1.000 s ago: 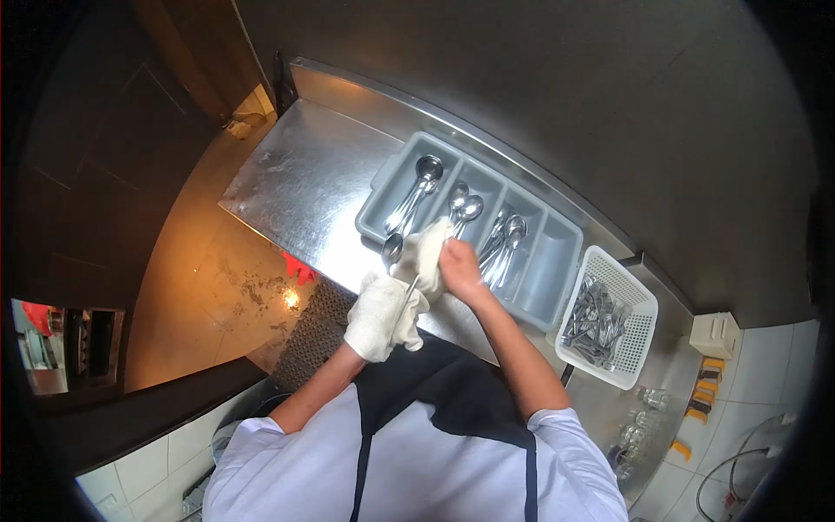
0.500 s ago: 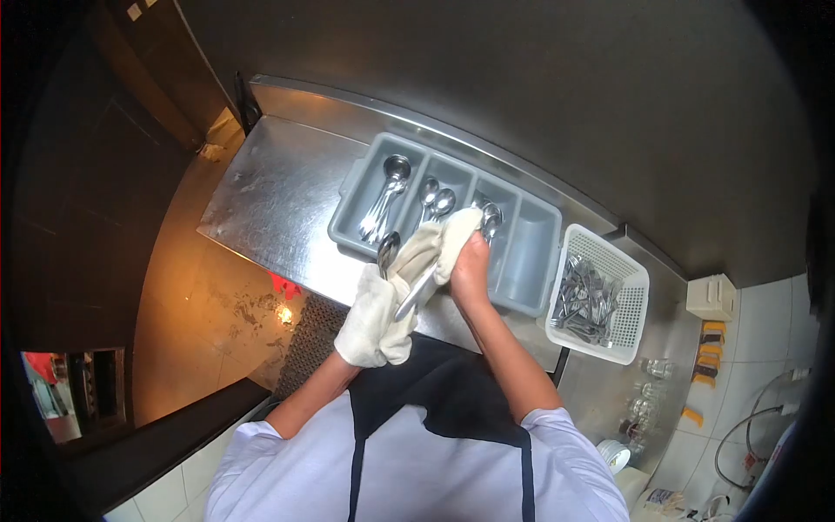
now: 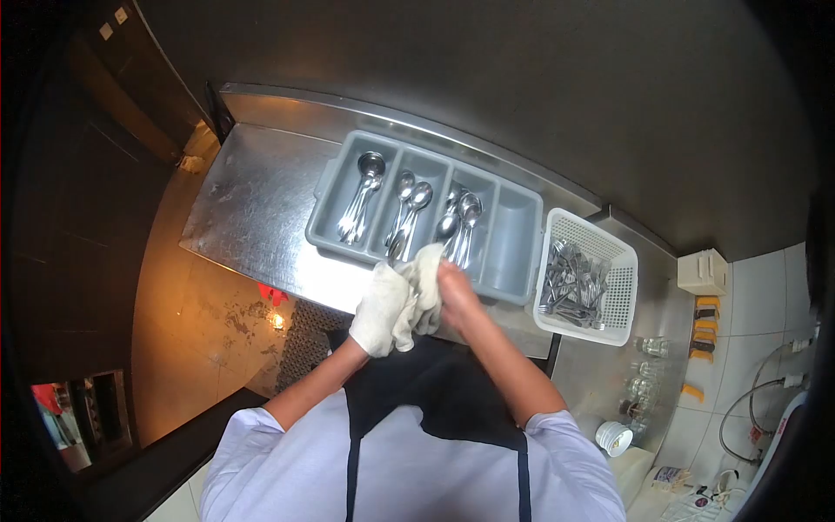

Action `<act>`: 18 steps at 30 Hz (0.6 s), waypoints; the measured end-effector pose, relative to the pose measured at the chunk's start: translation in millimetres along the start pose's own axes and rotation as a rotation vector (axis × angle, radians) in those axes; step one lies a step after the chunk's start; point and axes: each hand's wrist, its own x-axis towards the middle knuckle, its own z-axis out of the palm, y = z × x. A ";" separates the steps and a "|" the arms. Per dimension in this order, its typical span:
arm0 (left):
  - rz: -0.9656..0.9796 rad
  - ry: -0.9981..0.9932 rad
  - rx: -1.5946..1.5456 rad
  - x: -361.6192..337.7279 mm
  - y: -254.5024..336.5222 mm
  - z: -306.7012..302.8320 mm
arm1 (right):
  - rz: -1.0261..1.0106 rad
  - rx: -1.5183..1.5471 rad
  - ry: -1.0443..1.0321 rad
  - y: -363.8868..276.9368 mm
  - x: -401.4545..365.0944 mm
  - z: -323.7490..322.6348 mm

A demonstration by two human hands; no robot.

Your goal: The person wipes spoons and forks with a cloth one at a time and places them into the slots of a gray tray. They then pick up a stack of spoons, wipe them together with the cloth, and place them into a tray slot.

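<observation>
My left hand, in a white fabric glove, is closed around a spoon; its dark bowl pokes out above the fingers and the handle is hidden. Bare, my right hand grips a white cloth that is bunched against the left glove and wraps the spoon's lower part. Just beyond both hands sits a grey cutlery tray with compartments. Ladle-like spoons lie in its leftmost section, spoons in the second, and more spoons in the third. The rightmost section shows a bare bottom.
A white perforated basket of forks and other cutlery stands right of the tray. Both rest on a steel counter with a raised back edge. Glasses and stacked white dishes are at lower right.
My right hand has drawn down and toward me with the cloth, away from the tray's third section. The spoon handle that showed between my hands is now covered. The view has shifted slightly.
</observation>
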 end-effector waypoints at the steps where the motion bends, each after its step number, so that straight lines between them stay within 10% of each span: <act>1: -0.084 -0.210 -0.198 -1.7 1.9 -9.2 | 0.002 -0.019 0.006 -11.7 3.1 -6.9; 6: 0.256 -0.096 0.481 -6.7 -0.1 9.0 | 0.004 0.078 -0.191 -44.2 6.5 -24.0; 9: -0.076 -0.178 -0.145 -20.0 19.2 21.6 | -0.069 -0.223 -0.191 -31.8 -1.4 -13.8; 11: -0.017 0.215 0.008 -11.1 1.0 31.2 | -0.201 -0.399 -0.213 -22.7 -2.9 1.6; 14: 0.299 0.307 1.085 -16.5 -7.9 5.9 | -0.279 -0.502 -0.126 -15.0 5.6 2.9; 18: 0.167 0.531 1.457 -27.5 14.8 26.3 | -0.375 -0.280 0.017 7.0 19.8 5.6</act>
